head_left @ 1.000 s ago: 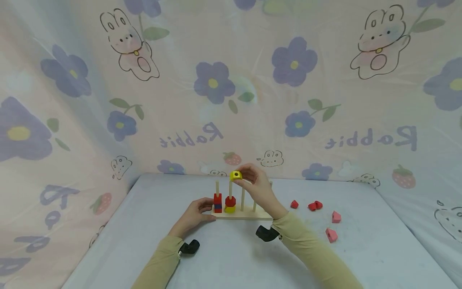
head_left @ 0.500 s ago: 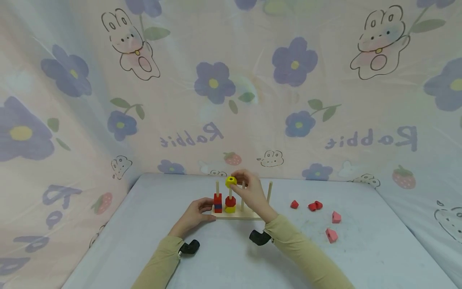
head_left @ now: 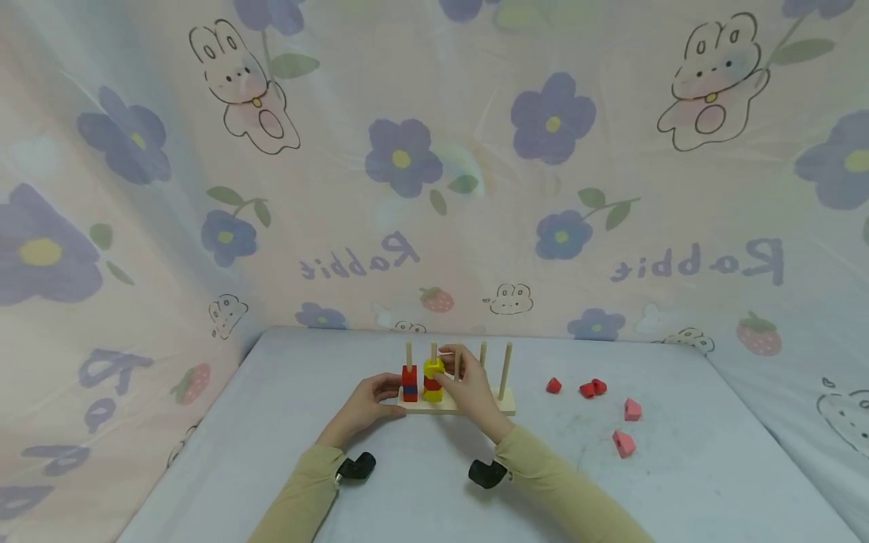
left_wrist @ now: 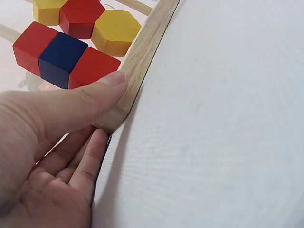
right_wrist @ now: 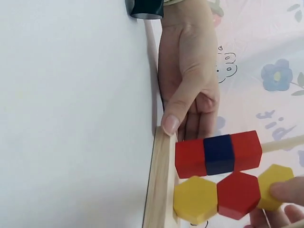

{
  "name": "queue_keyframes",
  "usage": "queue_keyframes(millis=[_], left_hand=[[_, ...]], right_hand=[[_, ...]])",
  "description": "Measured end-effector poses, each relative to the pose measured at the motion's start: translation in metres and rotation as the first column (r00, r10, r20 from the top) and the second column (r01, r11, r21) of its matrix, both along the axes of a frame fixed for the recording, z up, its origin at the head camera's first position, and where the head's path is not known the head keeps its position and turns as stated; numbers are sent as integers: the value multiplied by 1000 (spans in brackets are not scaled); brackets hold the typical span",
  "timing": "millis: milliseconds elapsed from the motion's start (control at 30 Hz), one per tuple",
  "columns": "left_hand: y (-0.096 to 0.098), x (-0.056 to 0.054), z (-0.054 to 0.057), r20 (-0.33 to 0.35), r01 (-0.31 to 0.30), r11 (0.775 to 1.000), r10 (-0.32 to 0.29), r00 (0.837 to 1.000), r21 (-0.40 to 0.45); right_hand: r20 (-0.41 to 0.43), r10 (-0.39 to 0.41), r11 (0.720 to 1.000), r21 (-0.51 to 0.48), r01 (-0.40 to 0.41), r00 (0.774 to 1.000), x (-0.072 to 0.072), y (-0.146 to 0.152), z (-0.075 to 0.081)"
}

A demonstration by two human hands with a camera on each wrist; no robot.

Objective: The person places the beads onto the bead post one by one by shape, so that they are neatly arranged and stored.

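In the head view a wooden peg stand (head_left: 505,403) with several upright pegs stands on the table. My left hand (head_left: 363,407) holds the stand's left end, its thumb on the base edge, plain in the left wrist view. Two red blocks with a blue block (left_wrist: 61,59) between them sit on the first peg. On the second peg a yellow hexagonal block (left_wrist: 116,31) lies lowest, with a red hexagonal block (right_wrist: 238,194) above it. My right hand (head_left: 473,392) pinches another yellow hexagonal block (right_wrist: 273,185) on that peg, seemingly touching the red one.
Loose red blocks (head_left: 554,385) and pink blocks (head_left: 624,443) lie on the table to the right of the stand. A patterned cloth (head_left: 475,188) hangs behind the table. The other pegs (head_left: 505,369) rise beside and behind my right hand.
My right hand has brought the yellow hexagonal block left over the second peg, then down along it onto the stack. The left hand has stayed on the stand.
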State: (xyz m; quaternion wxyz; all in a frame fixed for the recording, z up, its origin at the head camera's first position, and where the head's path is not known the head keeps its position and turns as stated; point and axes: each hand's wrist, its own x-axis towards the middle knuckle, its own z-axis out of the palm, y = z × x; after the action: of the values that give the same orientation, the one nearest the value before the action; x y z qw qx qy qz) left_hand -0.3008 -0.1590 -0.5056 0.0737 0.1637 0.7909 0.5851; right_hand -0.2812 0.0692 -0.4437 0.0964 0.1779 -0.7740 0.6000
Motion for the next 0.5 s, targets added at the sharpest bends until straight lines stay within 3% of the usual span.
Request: queue_keyframes(millis=[133,500], left_hand=[[2,-1,-2,-6,11,1000,-11,1000,17],[1,-1,-2,-14,2,1000,-1,1000,20]], right_hand=[[-39,28,999,31,-27,999,3,12,-9],[-136,125,968,233,-91,983,45,79,-9]])
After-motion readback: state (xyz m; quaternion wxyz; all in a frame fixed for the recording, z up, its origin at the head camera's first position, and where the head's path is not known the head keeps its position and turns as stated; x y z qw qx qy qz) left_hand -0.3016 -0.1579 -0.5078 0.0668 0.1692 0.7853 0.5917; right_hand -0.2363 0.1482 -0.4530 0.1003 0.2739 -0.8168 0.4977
